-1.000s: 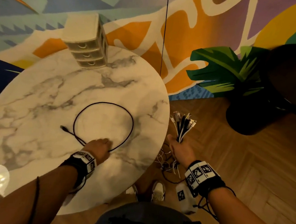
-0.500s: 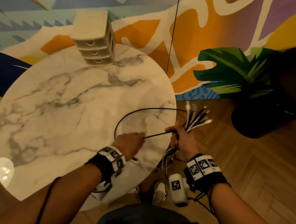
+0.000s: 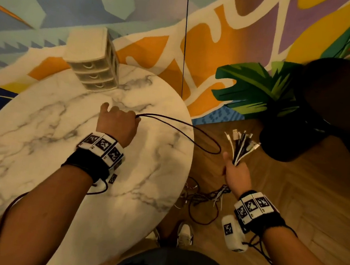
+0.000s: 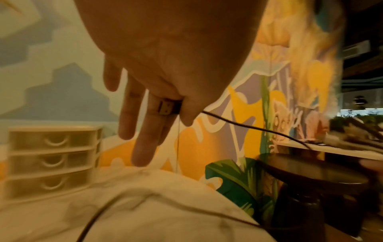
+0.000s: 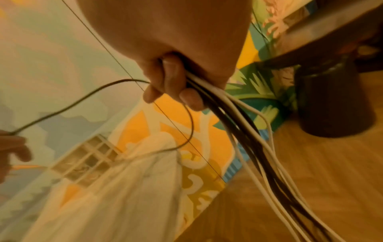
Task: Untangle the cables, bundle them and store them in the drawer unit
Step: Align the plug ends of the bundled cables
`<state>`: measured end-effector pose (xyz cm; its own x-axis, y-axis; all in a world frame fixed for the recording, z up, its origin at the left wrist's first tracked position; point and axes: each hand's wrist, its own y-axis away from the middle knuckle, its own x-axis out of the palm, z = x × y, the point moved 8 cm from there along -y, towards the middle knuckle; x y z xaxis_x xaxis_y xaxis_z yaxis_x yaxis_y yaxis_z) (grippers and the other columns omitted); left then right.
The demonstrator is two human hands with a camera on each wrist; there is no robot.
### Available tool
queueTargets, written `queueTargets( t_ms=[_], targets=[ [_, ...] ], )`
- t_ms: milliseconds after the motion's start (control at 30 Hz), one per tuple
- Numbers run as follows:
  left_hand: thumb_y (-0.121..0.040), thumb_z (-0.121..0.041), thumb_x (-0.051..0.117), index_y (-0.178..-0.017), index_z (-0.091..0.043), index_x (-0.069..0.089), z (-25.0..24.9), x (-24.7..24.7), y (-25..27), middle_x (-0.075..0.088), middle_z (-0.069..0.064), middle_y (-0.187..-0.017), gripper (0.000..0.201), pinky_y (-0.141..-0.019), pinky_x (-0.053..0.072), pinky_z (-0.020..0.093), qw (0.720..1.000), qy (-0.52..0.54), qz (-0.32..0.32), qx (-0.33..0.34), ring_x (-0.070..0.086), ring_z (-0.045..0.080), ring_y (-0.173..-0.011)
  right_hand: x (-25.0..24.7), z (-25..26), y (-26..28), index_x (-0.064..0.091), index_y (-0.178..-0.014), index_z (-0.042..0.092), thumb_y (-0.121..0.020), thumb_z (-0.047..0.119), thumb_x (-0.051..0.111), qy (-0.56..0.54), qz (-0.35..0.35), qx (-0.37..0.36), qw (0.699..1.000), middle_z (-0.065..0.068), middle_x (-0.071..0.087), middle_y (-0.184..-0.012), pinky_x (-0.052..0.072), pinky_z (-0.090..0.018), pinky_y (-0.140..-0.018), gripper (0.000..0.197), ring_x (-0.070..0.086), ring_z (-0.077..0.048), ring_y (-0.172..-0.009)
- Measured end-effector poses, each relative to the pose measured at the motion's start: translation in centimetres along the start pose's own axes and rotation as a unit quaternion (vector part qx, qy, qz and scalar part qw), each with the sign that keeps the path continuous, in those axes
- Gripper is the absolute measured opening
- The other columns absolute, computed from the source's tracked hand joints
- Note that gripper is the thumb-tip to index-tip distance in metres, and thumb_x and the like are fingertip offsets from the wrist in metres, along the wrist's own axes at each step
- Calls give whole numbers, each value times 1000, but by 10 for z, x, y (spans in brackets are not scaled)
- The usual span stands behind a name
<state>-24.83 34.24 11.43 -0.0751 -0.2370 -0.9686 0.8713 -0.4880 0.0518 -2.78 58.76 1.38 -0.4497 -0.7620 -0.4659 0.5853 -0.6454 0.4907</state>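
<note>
Head view: black cable [image 3: 170, 125] loop stretches sideways between hands.

Left hand [image 3: 117, 121] extended over the table, thumb pinching a USB plug [image 4: 168, 107] against straight fingers [image 4: 145, 139]; right hand [image 3: 236, 174] out to the side, fist closed round a cable bundle [image 3: 241, 145]

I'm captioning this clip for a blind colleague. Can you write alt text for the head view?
Over a round marble table, the left hand pinches a doubled black cable that loops off the edge, while the right hand grips a bunch of cable ends above a wooden floor. A three-drawer unit stands at the table's far edge.
</note>
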Motion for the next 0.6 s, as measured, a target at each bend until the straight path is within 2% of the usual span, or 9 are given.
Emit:
queueTargets(
  t_ms=[100, 167, 233, 300, 333, 433, 500, 533, 600],
  targets=[
    [-100, -35, 31, -111, -12, 52, -36, -24, 4, 67, 13, -92, 33, -91, 38, 41, 997, 18, 2, 76, 61, 33, -88, -8, 33, 15, 70, -90, 15, -95, 47, 37, -88, -5, -93, 992, -1, 57, -72, 42, -13, -49, 46, 50, -8, -59],
    [-100, -30, 33, -118, -10, 43, -75, -41, 13, 65, 14, -92, 29, -72, 40, 37, 983, 102, 8, 149, 61, 35, -82, -4, 63, 25, 65, -113, 27, -94, 47, 33, -78, 10, -205, 975, 7, 60, -94, 45, -13, -72, 42, 53, -3, -79],
    [-100, -32, 36, -118, -13, 42, -110, -53, 21, 62, 13, -87, 27, -63, 39, 37, 961, 192, 39, 195, 59, 34, -78, 5, 83, 30, 58, -125, 26, -95, 44, 35, -58, 50, -277, 958, 14, 57, -104, 41, -20, -85, 42, 51, 0, -94],
    [-98, -39, 39, -109, -18, 49, -132, -62, 24, 60, 8, -81, 26, -60, 40, 35, 935, 271, 48, 222, 56, 29, -74, 14, 96, 31, 63, -115, 16, -95, 43, 40, -47, 99, -312, 944, 6, 62, -104, 46, -27, -87, 41, 55, -5, -95],
    [-96, -42, 39, -101, -21, 54, -138, -67, 25, 61, 4, -80, 26, -60, 42, 35, 924, 299, 44, 234, 57, 26, -73, 17, 101, 33, 65, -105, 13, -92, 46, 40, -36, 115, -331, 936, 3, 63, -97, 48, -31, -81, 44, 57, -9, -88],
    [-96, -39, 37, -91, -22, 61, -144, -78, 26, 53, -6, -68, 30, -55, 36, 31, 920, 299, 49, 248, 54, 22, -69, 14, 98, 38, 63, -82, 18, -87, 55, 35, -11, 75, -359, 930, -1, 58, -75, 49, -43, -63, 47, 54, -15, -66],
    [-98, -34, 35, -97, -20, 58, -143, -80, 27, 50, -3, -73, 27, -59, 33, 30, 939, 240, 59, 240, 50, 23, -73, 0, 90, 39, 56, -73, 18, -86, 56, 35, -36, 10, -345, 938, 1, 53, -67, 44, -36, -55, 46, 51, -9, -61],
    [-97, -33, 35, -96, -20, 57, -144, -80, 30, 52, 0, -79, 26, -62, 34, 31, 943, 211, 66, 249, 51, 23, -76, -8, 89, 40, 55, -75, 19, -86, 56, 34, -56, -16, -345, 937, 6, 53, -70, 43, -28, -59, 43, 51, -5, -66],
    [-96, -30, 38, -89, -20, 56, -150, -81, 37, 57, 2, -84, 22, -65, 38, 32, 933, 204, 92, 284, 52, 22, -79, -16, 96, 44, 60, -92, 20, -91, 44, 36, -71, -21, -388, 919, 11, 55, -87, 42, -20, -77, 34, 53, -1, -87]
  ],
)
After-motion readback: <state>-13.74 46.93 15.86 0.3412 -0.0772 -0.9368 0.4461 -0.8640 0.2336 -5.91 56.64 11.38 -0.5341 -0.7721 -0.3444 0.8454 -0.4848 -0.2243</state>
